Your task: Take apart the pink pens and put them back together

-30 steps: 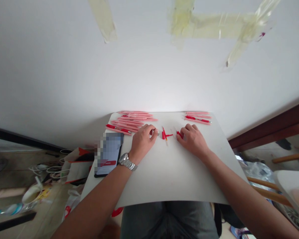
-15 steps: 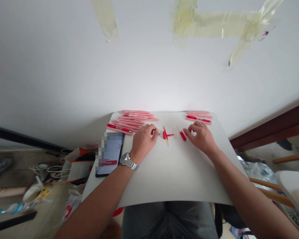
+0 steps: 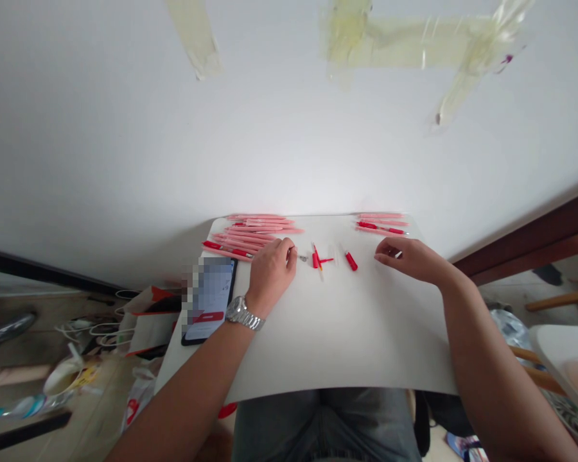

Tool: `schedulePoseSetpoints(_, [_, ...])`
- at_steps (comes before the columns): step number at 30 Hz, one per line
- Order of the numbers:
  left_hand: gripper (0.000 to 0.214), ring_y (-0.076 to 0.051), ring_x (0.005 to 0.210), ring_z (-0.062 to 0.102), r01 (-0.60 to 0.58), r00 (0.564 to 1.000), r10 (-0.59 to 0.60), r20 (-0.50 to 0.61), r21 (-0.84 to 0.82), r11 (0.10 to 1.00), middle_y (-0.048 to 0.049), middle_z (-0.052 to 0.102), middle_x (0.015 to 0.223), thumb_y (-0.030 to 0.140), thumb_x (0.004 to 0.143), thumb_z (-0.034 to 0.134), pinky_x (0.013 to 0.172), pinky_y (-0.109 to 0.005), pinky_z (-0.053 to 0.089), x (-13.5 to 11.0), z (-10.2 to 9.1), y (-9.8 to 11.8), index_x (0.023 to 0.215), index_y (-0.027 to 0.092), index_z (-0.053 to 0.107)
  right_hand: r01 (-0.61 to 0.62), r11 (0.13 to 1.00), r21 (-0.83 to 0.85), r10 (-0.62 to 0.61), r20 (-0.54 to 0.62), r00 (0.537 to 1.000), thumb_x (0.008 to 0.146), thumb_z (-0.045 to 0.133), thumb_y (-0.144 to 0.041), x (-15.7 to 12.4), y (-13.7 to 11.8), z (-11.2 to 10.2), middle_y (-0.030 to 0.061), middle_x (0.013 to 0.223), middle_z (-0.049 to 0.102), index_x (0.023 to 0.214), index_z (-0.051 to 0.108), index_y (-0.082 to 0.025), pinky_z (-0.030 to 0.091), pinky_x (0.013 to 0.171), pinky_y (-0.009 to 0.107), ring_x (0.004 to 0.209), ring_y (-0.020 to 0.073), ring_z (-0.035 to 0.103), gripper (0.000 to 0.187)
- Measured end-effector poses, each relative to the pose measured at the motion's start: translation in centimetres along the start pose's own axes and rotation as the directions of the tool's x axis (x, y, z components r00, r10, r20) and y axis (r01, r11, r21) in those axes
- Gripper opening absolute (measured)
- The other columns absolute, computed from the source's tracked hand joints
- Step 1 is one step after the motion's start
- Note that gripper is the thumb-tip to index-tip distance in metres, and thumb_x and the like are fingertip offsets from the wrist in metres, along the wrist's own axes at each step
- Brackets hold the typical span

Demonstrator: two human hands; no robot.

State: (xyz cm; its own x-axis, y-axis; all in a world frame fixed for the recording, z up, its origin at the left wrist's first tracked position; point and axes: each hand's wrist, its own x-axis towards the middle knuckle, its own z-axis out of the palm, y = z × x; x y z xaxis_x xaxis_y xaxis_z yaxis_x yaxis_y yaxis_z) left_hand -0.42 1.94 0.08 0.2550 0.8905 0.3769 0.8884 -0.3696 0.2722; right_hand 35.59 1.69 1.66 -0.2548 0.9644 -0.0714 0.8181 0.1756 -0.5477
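My left hand [image 3: 272,273], with a metal watch on its wrist, rests on the table with curled fingers, close to a small metallic piece [image 3: 303,258]. What its fingertips hold, if anything, is hidden. To its right lie a short red pen part [image 3: 315,260] and thin red and yellow-tipped refill-like pieces [image 3: 324,260], partly crossing. A red pen grip [image 3: 351,260] with a pale tip lies farther right, touched by neither hand. My right hand [image 3: 407,258] is over the table's right side, thumb and fingers bent together; I cannot make out anything in them.
Many pink pens [image 3: 255,231] and a red pen [image 3: 226,249] lie at the back left. More pink pens and another red pen [image 3: 383,228] lie at the back right, by the wall [image 3: 289,141]. A phone [image 3: 209,301] lies on the white table's [image 3: 337,346] left side.
My right hand has moved right, away from the red pen grip, which stays on the table. My left hand keeps nearly the same place. The view has shifted slightly.
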Motion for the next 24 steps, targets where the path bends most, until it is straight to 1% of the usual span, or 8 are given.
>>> schedulePoseSetpoints(5, [0.015, -0.022, 0.083, 0.062, -0.004, 1.000, 0.004, 0.005, 0.026, 1.000, -0.0031, 0.065, 0.086, 0.024, 0.106, 0.047, 0.075, -0.035, 0.039, 0.1, -0.1, 0.0, 0.094, 0.023, 0.056, -0.018, 0.997, 0.073, 0.011, 0.095, 0.995, 0.092, 0.068, -0.053, -0.1, 0.8, -0.6, 0.0049, 0.105, 0.078, 0.098, 0.072, -0.027, 0.058, 0.083, 0.037, 0.094, 0.0240, 0.072, 0.027])
schedulePoseSetpoints(9, [0.015, -0.022, 0.084, 0.063, -0.002, 1.000, 0.002, -0.002, 0.032, 0.999, -0.0025, 0.066, 0.086, 0.023, 0.105, 0.047, 0.075, -0.036, 0.038, 0.1, -0.2, 0.0, 0.094, 0.023, 0.056, -0.027, 0.999, 0.025, 0.023, 0.148, 0.989, 0.091, 0.068, -0.055, -0.3, 0.4, -0.7, 0.0054, 0.101, 0.078, 0.093, 0.071, -0.025, 0.056, 0.082, 0.036, 0.092, 0.0246, 0.072, 0.030])
schedulePoseSetpoints(14, [0.015, -0.022, 0.083, 0.062, 0.007, 1.000, -0.006, -0.018, 0.033, 0.999, -0.0027, 0.067, 0.087, 0.025, 0.106, 0.047, 0.075, -0.036, 0.037, 0.2, -0.2, 0.1, 0.094, 0.023, 0.056, -0.036, 0.996, -0.083, 0.049, 0.159, 0.986, 0.088, 0.069, -0.058, 0.0, -0.1, -0.2, 0.0062, 0.093, 0.075, 0.089, 0.070, -0.024, 0.053, 0.075, 0.036, 0.086, 0.0245, 0.069, 0.034])
schedulePoseSetpoints(19, [0.015, -0.023, 0.085, 0.062, 0.013, 1.000, -0.013, -0.009, 0.042, 0.999, -0.0030, 0.067, 0.088, 0.025, 0.106, 0.047, 0.076, -0.037, 0.038, 0.1, -0.3, 0.2, 0.094, 0.023, 0.057, -0.030, 0.988, -0.154, 0.058, 0.177, 0.982, 0.087, 0.068, -0.047, 0.2, -0.2, 0.3, 0.0070, 0.093, 0.074, 0.090, 0.071, -0.022, 0.052, 0.074, 0.035, 0.084, 0.0237, 0.067, 0.025])
schedulePoseSetpoints(22, [0.015, -0.023, 0.086, 0.063, 0.014, 1.000, -0.014, -0.003, 0.041, 0.999, -0.0032, 0.067, 0.088, 0.025, 0.106, 0.047, 0.076, -0.037, 0.038, 0.1, -0.3, 0.3, 0.094, 0.023, 0.058, -0.034, 0.987, -0.159, 0.058, 0.148, 0.987, 0.086, 0.067, -0.038, 0.3, -0.3, 0.5, 0.0061, 0.090, 0.074, 0.087, 0.071, -0.022, 0.051, 0.072, 0.035, 0.080, 0.0229, 0.067, 0.016])
schedulePoseSetpoints(24, [0.016, -0.024, 0.086, 0.063, 0.011, 1.000, -0.010, -0.002, 0.035, 0.999, -0.0037, 0.067, 0.088, 0.025, 0.106, 0.047, 0.076, -0.037, 0.038, 0.1, -0.3, 0.3, 0.095, 0.023, 0.058, -0.025, 0.990, -0.139, 0.039, 0.100, 0.994, 0.086, 0.066, -0.036, 0.4, -0.5, 0.8, 0.0055, 0.089, 0.074, 0.086, 0.070, -0.023, 0.051, 0.071, 0.035, 0.078, 0.0227, 0.066, 0.014])
